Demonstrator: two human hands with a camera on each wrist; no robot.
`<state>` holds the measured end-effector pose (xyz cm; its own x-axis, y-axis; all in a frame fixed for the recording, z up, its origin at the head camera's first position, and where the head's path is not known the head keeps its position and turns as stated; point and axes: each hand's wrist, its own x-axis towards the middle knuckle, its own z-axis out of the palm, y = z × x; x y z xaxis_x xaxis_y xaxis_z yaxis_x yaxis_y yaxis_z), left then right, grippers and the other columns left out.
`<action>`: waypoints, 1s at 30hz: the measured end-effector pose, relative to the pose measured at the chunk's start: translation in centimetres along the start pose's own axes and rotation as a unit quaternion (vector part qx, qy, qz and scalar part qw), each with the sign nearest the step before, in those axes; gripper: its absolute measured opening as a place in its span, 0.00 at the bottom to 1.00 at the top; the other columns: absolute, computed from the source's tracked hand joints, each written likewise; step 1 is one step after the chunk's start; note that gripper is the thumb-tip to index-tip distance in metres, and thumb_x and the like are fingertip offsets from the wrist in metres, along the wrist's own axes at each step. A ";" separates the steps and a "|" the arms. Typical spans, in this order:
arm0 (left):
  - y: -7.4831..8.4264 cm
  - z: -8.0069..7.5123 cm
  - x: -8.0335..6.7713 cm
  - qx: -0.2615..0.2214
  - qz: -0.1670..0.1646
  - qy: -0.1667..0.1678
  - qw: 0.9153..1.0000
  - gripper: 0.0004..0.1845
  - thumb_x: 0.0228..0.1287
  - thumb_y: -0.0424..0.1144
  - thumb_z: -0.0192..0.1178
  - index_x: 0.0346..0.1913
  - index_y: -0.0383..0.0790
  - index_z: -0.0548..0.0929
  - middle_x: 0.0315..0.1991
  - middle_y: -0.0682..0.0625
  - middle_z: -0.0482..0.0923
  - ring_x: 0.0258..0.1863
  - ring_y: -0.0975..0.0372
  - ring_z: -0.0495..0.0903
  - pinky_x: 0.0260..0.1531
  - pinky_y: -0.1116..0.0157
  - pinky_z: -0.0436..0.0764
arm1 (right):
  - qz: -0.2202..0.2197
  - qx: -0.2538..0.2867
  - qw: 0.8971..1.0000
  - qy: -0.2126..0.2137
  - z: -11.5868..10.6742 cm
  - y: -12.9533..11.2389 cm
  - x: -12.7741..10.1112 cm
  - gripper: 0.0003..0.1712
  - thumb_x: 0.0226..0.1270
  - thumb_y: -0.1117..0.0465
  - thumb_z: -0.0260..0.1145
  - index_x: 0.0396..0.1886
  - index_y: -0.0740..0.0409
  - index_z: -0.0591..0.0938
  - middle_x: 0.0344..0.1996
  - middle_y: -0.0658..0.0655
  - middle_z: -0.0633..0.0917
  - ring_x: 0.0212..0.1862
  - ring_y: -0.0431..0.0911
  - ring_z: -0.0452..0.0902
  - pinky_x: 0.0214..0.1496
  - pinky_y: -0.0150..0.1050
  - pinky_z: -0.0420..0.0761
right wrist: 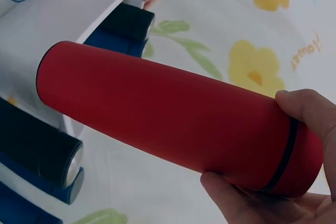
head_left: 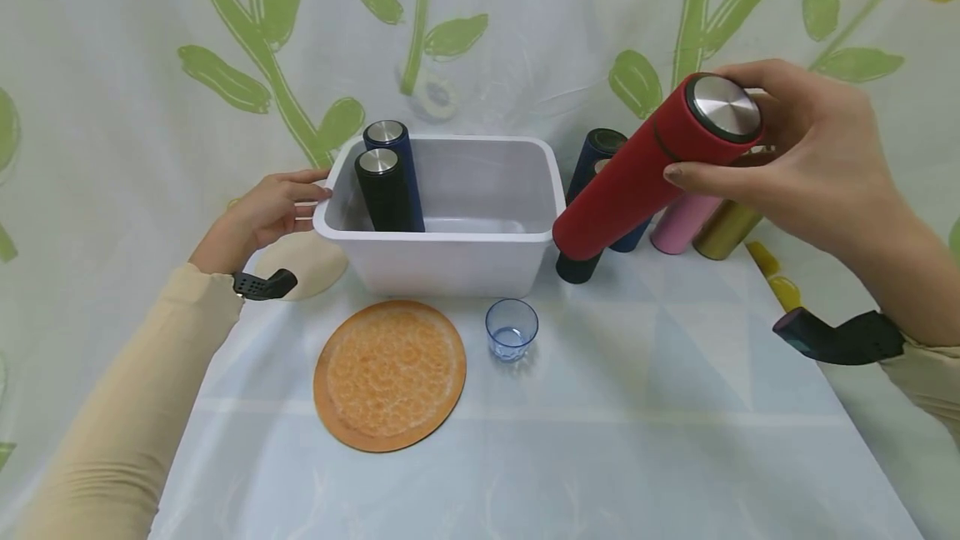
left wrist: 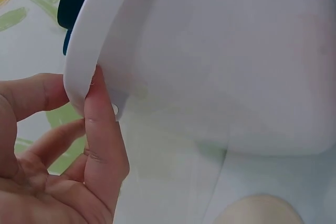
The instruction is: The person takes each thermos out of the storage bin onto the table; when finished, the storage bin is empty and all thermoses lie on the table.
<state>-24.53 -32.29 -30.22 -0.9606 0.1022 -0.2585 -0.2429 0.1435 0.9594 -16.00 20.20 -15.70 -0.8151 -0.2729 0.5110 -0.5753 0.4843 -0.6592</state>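
Observation:
A red thermos (head_left: pixel 651 169) with a silver-topped lid is gripped near its lid by my right hand (head_left: pixel 817 148). It is held tilted in the air, its base by the right rim of a white plastic bin (head_left: pixel 442 261). My left hand (head_left: pixel 262 211) pinches the bin's left rim between thumb and finger, as the left wrist view shows (left wrist: pixel 100 145). Inside the bin at the left stand a black thermos (head_left: pixel 382 194) and a dark blue thermos (head_left: pixel 408 165). The right wrist view shows the red thermos (right wrist: pixel 168 114) from the side, fingers around its lid end.
Right of the bin stand more thermoses, partly hidden behind the red one: dark ones, a pink one (head_left: pixel 682 227) and a gold one (head_left: pixel 726 230). In front lie a round orange mat (head_left: pixel 390 373) and a small blue glass (head_left: pixel 512 332). A beige disc (head_left: pixel 303 261) lies left.

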 end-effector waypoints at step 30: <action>-0.9 0.4 0.2 -0.086 0.011 -0.006 0.996 0.36 0.74 0.34 0.58 0.80 0.44 0.55 0.50 0.56 0.77 0.38 0.64 0.84 0.38 0.69 0.84 | 0.084 -0.124 0.989 0.004 -3.3 3.7 -1.6 0.37 0.53 0.64 0.80 0.65 0.50 0.78 0.40 0.37 0.82 0.40 0.34 0.78 0.37 0.16 0.74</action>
<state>-24.50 -32.00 -31.17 -0.9642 0.1162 -0.2382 -0.2431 -0.0290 0.9696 -16.56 25.14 -17.18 -0.8966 -0.1656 0.4107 -0.3971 0.7112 -0.5801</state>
